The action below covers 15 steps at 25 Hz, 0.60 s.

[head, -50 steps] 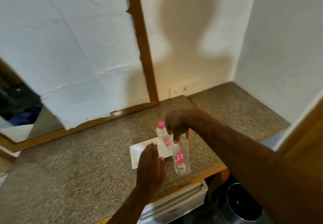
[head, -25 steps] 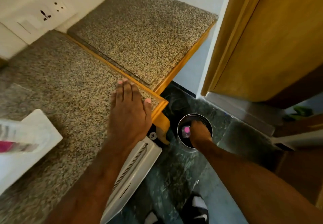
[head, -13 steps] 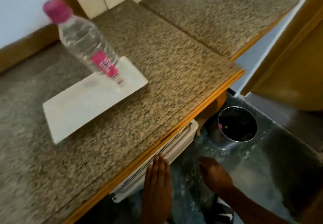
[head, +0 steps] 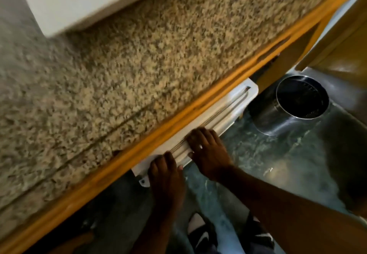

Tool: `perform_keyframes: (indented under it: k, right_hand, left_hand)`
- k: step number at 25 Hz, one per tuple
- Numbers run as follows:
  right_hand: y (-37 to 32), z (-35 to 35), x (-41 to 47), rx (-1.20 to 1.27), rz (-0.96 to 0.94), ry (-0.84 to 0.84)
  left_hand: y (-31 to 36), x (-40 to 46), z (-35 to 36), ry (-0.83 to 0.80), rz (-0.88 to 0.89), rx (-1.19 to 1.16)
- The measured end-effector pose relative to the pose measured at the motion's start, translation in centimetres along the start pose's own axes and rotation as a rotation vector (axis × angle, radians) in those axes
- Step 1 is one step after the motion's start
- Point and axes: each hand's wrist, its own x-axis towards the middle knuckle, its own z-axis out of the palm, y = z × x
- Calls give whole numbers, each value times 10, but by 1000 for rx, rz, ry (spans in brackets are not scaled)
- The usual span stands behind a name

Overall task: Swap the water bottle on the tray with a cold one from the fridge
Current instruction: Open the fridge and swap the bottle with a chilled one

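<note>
1. A speckled granite countertop (head: 139, 71) with an orange wooden edge (head: 198, 103) is seen from above, running from lower left to upper right.
2. A corner of the white tray (head: 79, 1) is shown at the top left, lying on the countertop; only a bare part of it is in frame, and no water bottle is visible on that part.
3. The white top edge of the fridge door (head: 224, 110) is seen just below the countertop's wooden edge, with a gasket line along it.
4. The left hand (head: 166, 176) is laid on the near end of the door top, fingers (head: 162, 160) bent over its edge; whether it is actually gripped cannot be told.
5. The right hand (head: 208, 152) is placed just beside the left, further along the door top, with fingers curled onto the gasket line; nothing else is held in it.
6. The two hands are close together, nearly touching.
7. A round steel waste bin (head: 294, 105) is seen standing on the dark marbled floor (head: 268, 154) to the right of the fridge, its mouth open.
8. Black-and-white footwear (head: 200, 234) is visible at the bottom, below the forearms.
9. The picture is blurred, most strongly at the left.
</note>
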Motion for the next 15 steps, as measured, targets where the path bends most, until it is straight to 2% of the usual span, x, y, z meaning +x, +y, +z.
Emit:
perform_keyframes:
  k: [3, 8, 12, 15]
  right_hand:
    - [2, -7, 6, -32, -30, 7]
    - [3, -24, 7, -60, -55, -56]
    - [11, -30, -15, -63, -105, -61]
    - [27, -33, -51, -62, -133, -40]
  left_hand:
    - [-5, 1, 3, 62, 38, 25]
    - [-12, 2, -1, 48, 97, 107]
    - [1, -12, 9, 10, 135, 4]
    - [16, -38, 16, -17, 238, -27]
